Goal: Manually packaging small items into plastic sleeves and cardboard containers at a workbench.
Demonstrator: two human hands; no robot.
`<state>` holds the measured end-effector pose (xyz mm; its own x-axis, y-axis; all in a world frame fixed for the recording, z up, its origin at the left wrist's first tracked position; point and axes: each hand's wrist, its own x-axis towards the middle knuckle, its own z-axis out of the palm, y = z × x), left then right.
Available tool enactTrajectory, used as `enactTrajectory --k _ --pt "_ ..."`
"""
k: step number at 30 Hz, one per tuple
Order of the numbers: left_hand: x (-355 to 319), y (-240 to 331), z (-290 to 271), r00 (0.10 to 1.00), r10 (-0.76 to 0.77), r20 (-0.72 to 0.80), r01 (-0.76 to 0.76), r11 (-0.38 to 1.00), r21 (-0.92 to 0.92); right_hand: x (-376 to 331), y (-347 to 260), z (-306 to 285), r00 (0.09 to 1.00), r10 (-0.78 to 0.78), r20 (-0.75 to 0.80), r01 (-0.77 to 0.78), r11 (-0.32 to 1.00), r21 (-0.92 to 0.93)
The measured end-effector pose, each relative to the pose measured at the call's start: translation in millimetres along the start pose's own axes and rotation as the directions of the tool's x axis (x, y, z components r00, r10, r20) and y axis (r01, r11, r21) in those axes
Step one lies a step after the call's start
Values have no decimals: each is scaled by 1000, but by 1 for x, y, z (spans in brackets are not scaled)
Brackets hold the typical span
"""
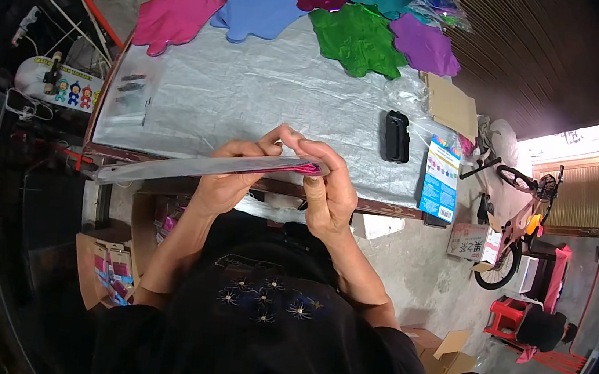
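Observation:
In front of my chest I hold a thin clear plastic bag (pixel 161 170) above the table's near edge. A folded magenta foil sheet (pixel 307 168) shows inside it at its right end. My left hand (pixel 225 182) grips the bag's middle, with fingers behind and thumb in front. My right hand (pixel 335 198) pinches the right end, its thumb below the foil and fingers curled over the top. The bag's left end sticks out past my left hand. Fingertips of both hands meet above the bag.
On the silver-covered table (pixel 266 94) lie pink (pixel 178 19), light blue (pixel 260 16), green (pixel 360 42) and purple (pixel 425 45) foil sheets. A black plastic object (pixel 395 137), a blue printed card (pixel 440 181), cardboard (pixel 453 105) and clear bags (pixel 133 94) lie there too. An open box (pixel 102 268) stands lower left.

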<state>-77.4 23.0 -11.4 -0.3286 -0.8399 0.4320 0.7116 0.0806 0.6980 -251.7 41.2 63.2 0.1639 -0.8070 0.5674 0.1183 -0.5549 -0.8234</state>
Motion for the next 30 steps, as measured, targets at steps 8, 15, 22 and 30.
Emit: enactTrajectory --k 8,15,22,30 --pt "-2 1 1 1000 -5 -30 6 1000 24 -4 7 1 999 34 2 -34 998 44" --pt "-5 -2 -2 900 -208 -384 242 969 42 1 15 -14 886 460 -62 -464 870 -165" --pt "3 -5 13 935 -145 -325 175 982 68 -5 56 -12 878 445 -175 -377 869 319" --pt "5 -7 31 858 -139 -495 159 987 -2 -9 63 -16 853 492 -173 -385 818 426"
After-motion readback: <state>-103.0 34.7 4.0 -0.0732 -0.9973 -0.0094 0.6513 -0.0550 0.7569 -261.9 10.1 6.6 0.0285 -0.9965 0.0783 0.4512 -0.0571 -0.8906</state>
